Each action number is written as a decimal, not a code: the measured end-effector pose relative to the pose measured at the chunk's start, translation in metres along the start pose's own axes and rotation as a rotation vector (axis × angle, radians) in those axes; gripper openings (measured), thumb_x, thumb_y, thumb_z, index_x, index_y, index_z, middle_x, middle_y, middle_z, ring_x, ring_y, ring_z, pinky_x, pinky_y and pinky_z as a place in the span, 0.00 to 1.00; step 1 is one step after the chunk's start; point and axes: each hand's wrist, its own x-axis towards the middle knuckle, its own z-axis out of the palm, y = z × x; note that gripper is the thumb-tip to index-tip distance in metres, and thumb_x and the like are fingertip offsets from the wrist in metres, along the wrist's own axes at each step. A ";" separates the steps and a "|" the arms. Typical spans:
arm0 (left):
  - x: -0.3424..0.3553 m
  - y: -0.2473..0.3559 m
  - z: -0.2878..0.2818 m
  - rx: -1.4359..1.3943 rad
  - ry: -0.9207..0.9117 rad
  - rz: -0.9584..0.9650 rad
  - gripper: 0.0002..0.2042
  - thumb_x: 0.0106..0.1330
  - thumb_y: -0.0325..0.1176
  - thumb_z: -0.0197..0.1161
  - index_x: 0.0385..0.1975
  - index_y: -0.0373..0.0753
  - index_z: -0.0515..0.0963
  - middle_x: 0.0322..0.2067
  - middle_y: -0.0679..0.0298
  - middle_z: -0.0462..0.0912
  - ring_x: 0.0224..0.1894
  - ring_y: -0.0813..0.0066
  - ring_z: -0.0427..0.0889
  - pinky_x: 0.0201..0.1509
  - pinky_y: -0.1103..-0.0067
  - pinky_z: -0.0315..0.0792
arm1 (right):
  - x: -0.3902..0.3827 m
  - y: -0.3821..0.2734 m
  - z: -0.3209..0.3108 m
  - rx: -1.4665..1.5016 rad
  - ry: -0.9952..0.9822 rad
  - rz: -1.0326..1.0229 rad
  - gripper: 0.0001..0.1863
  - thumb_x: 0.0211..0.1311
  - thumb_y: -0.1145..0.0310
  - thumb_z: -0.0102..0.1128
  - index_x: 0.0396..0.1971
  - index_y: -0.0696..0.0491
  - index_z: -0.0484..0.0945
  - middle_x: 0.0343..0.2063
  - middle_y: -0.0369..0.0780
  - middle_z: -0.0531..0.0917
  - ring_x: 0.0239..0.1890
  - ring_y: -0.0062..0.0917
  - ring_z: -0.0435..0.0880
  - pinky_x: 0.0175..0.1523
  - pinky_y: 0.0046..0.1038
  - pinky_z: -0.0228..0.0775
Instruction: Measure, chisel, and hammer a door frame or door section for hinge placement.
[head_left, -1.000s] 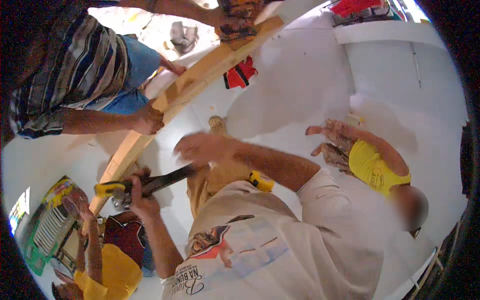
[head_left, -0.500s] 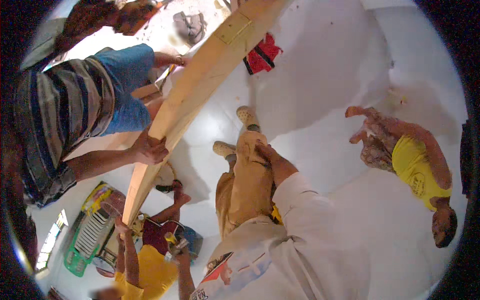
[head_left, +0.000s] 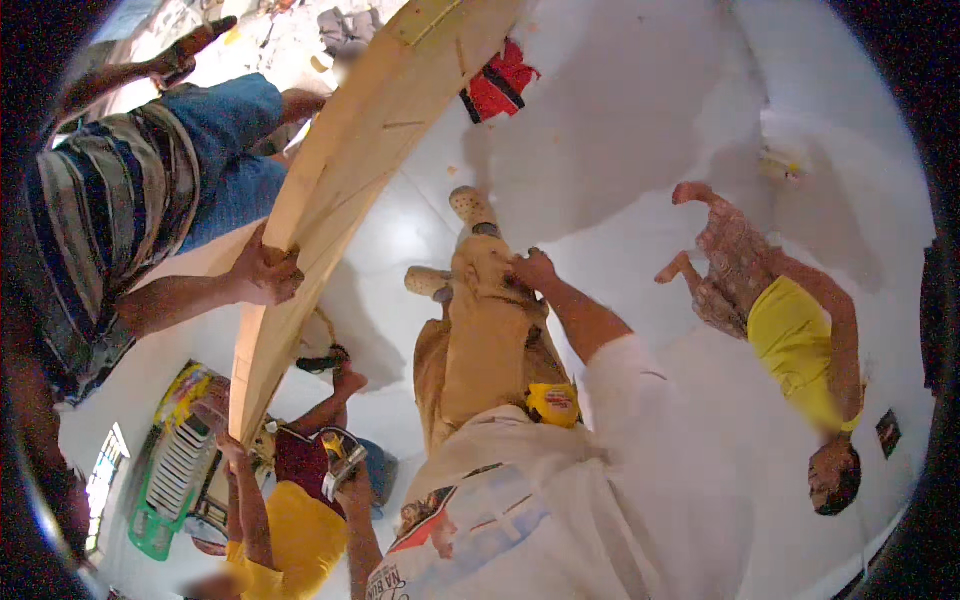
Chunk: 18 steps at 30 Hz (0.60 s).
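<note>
Tool [head_left: 340, 477] of metal with yellow, clamped in the left grip [head_left: 356, 488].
It looks stiff and fairly heavy, probably best held around its narrower part. The right grip [head_left: 533, 270] is at the trousers' [head_left: 487, 330] knee, pinching or merely resting, I cannot tell. Count: one tool; one wooden beam [head_left: 340, 200] above the left grip; one yellow tape measure [head_left: 552, 404] below the right; two clogs [head_left: 473, 208] near it.

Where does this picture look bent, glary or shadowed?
Head view: the long pale wooden beam looks slightly bowed, likely from fisheye distortion; head view, top left: sunlit-looking ground is washed out; head view, centre: the smooth white floor shows a glare spot and soft grey shadows.
</note>
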 end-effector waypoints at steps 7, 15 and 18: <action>0.065 0.049 -0.080 -0.915 -0.137 -0.276 0.23 0.59 0.48 0.65 0.48 0.37 0.77 0.44 0.53 0.82 0.47 0.54 0.80 0.50 0.65 0.74 | -0.075 0.058 -0.028 0.523 -0.495 0.049 0.12 0.60 0.64 0.59 0.33 0.57 0.82 0.29 0.44 0.84 0.29 0.29 0.83 0.31 0.33 0.76; 0.065 0.036 0.025 -1.073 0.358 -0.099 0.16 0.62 0.48 0.63 0.37 0.41 0.78 0.30 0.59 0.82 0.35 0.60 0.82 0.43 0.69 0.77 | -0.116 -0.022 -0.035 -0.218 -0.278 -0.458 0.14 0.58 0.61 0.61 0.41 0.52 0.81 0.28 0.41 0.83 0.28 0.28 0.83 0.31 0.32 0.78; 0.069 0.022 0.050 -0.666 0.530 0.014 0.17 0.61 0.47 0.64 0.41 0.40 0.77 0.33 0.60 0.83 0.34 0.58 0.82 0.40 0.67 0.77 | -0.114 -0.042 -0.017 -0.394 -0.157 -0.375 0.25 0.61 0.52 0.57 0.56 0.45 0.74 0.35 0.44 0.83 0.36 0.39 0.85 0.41 0.38 0.78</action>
